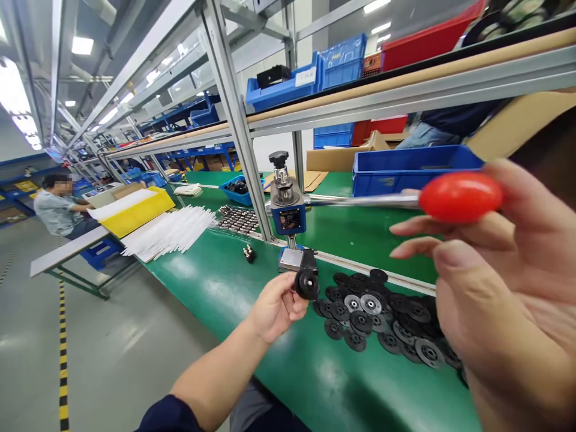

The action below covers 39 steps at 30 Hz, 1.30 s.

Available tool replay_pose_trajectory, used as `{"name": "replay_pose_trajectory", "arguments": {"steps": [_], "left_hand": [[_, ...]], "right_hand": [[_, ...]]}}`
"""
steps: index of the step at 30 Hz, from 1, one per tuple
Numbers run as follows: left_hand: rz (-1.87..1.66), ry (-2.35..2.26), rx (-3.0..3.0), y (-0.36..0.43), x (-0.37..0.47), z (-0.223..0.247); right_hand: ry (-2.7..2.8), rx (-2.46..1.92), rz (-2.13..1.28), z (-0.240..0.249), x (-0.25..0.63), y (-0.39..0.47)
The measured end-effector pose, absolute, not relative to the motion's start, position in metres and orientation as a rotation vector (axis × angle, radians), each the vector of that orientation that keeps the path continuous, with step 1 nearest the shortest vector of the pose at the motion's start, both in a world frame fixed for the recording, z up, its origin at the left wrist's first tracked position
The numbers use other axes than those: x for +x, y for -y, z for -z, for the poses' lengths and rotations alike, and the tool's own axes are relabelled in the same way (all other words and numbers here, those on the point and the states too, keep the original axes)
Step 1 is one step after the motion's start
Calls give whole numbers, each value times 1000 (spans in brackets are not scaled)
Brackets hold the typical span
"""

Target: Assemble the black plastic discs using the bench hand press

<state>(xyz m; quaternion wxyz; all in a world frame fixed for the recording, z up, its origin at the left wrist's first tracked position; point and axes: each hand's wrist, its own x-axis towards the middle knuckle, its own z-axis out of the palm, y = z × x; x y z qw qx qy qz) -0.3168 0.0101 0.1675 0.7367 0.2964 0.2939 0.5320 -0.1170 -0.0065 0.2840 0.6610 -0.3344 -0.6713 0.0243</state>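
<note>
My left hand (pixel 281 309) pinches a black round part with a stepped rim and a small light centre (pixel 308 284), held just in front of the hand press's base. The blue arbor press (pixel 290 217) stands upright on the green bench, with a metal plate (pixel 291 259) under its ram. Its lever (pixel 364 201) runs right to a red knob (pixel 459 197). Around that knob my right hand (pixel 490 270) is loosely curled, index finger against its end and thumb below. Black and grey slotted discs (pixel 361 322) lie heaped below the lever, near my right hand.
Small dark parts with metal pins (pixel 249 253) sit left of the press; rows of similar pieces (pixel 237 219) lie behind. White strips (pixel 171 233) cover the bench's left end. A blue bin (pixel 405 165) and an aluminium post (pixel 238 120) stand behind. Another person (pixel 63 207) sits far left.
</note>
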Motion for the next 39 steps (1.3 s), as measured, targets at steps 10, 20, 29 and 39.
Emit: {"name": "replay_pose_trajectory", "arguments": {"steps": [10,20,29,39], "left_hand": [[-907,-438,253,3,-308,-142],[-676,-549,223,14,-279,-119],[-661,-581,274,16,-276,-112],[-751,-658,359,18,-279,-107]], "right_hand": [[1775,-925,-425,-202,-105,14],[1900,-976,-544,-136,-108,26],[1891,-950,-477,-128,-106,28],[1874,-956,-419,-131,-97,36]]}}
